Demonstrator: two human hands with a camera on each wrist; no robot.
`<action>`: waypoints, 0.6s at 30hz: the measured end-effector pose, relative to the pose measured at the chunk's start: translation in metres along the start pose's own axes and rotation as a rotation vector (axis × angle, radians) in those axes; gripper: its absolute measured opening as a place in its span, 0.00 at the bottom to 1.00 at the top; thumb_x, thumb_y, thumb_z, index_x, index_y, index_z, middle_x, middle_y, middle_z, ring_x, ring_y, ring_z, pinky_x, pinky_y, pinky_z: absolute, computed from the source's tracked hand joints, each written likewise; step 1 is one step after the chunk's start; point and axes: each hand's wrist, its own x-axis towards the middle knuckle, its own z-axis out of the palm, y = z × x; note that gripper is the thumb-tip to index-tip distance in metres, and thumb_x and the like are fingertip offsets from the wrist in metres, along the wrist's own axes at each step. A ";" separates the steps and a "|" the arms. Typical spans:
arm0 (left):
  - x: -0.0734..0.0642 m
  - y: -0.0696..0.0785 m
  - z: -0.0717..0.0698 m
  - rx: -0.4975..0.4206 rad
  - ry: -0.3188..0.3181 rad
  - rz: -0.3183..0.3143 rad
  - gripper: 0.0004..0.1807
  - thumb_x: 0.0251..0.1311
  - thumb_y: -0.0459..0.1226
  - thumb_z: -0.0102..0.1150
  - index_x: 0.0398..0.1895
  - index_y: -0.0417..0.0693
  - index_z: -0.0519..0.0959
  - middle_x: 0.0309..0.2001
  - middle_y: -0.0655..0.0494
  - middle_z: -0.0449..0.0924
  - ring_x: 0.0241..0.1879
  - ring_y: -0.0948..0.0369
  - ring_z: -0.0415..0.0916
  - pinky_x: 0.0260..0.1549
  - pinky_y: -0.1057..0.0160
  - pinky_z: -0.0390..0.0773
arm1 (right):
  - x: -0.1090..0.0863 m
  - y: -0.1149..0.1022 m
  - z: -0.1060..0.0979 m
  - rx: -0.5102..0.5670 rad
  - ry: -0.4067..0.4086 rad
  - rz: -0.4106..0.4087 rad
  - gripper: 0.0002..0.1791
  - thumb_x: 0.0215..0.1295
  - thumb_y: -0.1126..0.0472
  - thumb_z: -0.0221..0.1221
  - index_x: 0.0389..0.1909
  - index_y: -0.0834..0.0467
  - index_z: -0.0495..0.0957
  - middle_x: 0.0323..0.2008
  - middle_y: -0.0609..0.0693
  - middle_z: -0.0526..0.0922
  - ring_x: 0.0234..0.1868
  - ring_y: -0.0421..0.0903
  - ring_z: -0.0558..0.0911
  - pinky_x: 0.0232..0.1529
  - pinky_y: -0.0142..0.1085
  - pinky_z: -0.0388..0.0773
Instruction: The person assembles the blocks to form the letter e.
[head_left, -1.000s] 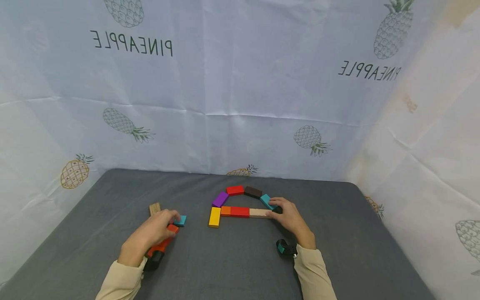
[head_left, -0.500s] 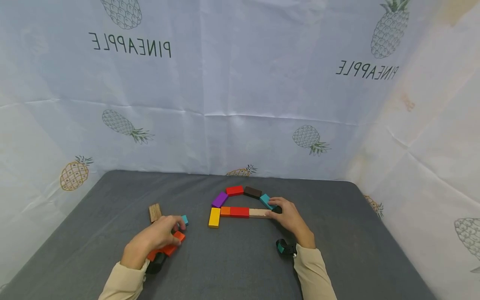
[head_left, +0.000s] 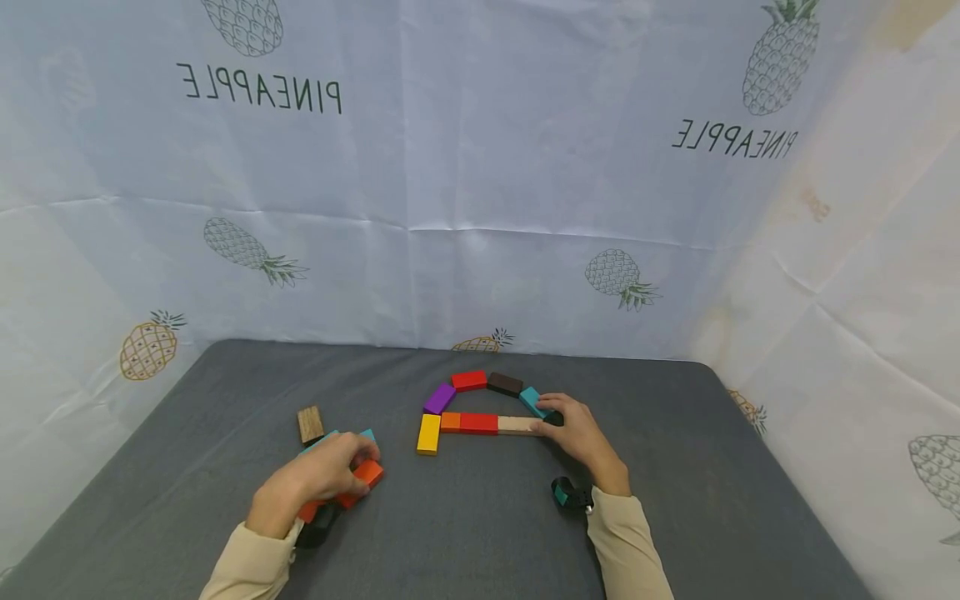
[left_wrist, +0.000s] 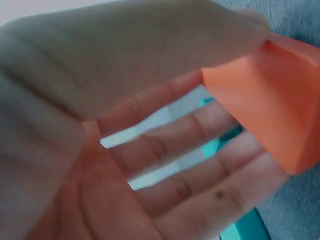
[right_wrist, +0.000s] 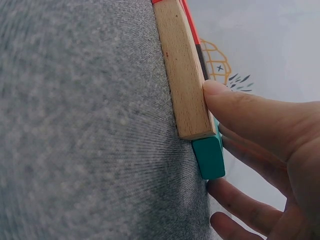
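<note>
In the head view, my left hand [head_left: 318, 471], at the table's left, pinches an orange block [head_left: 370, 472]. The left wrist view shows this orange block [left_wrist: 265, 95] between thumb and fingertips. Under and beside that hand are another orange-red block [head_left: 309, 511] and two blue blocks, one beyond the fingertips [head_left: 367, 435]. My right hand [head_left: 577, 433] rests at the right end of an arrangement of blocks. There its thumb touches a pale wooden block [right_wrist: 185, 75], while its loosely bent fingers lie around the end of a teal-blue block [right_wrist: 210, 157].
The arrangement also has yellow [head_left: 428, 435], purple [head_left: 440, 398], red [head_left: 469, 381], dark brown [head_left: 506, 384], orange [head_left: 451, 422] and second red [head_left: 478, 423] blocks. A brown wooden block [head_left: 310, 425] lies beyond my left hand. A pineapple-print cloth [head_left: 480, 167] hangs behind the grey table [head_left: 480, 533].
My left hand has shifted slightly right with the orange block, turning it a little. A blue block behind the hand has come into sight. The right hand and the arrangement stay put.
</note>
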 end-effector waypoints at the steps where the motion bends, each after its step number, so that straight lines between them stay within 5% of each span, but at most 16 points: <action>1: 0.001 0.001 0.001 0.008 0.007 0.013 0.19 0.46 0.32 0.76 0.43 0.47 0.83 0.38 0.55 0.80 0.39 0.58 0.75 0.40 0.56 0.78 | 0.000 0.000 0.000 0.000 0.000 -0.001 0.24 0.62 0.56 0.67 0.57 0.62 0.80 0.63 0.59 0.76 0.68 0.63 0.71 0.67 0.60 0.66; 11: 0.007 0.008 0.011 -0.041 -0.025 0.010 0.18 0.49 0.31 0.75 0.44 0.47 0.82 0.41 0.54 0.80 0.41 0.57 0.75 0.44 0.52 0.79 | 0.000 0.000 0.000 -0.006 -0.001 0.010 0.25 0.62 0.56 0.67 0.58 0.62 0.80 0.63 0.60 0.76 0.68 0.63 0.70 0.67 0.60 0.65; 18: 0.000 0.005 0.004 -0.096 -0.087 -0.032 0.30 0.45 0.32 0.77 0.54 0.46 0.77 0.37 0.54 0.75 0.37 0.58 0.72 0.39 0.57 0.76 | -0.001 -0.001 -0.001 0.001 -0.005 0.007 0.24 0.62 0.56 0.67 0.58 0.62 0.80 0.64 0.60 0.76 0.68 0.63 0.70 0.67 0.60 0.65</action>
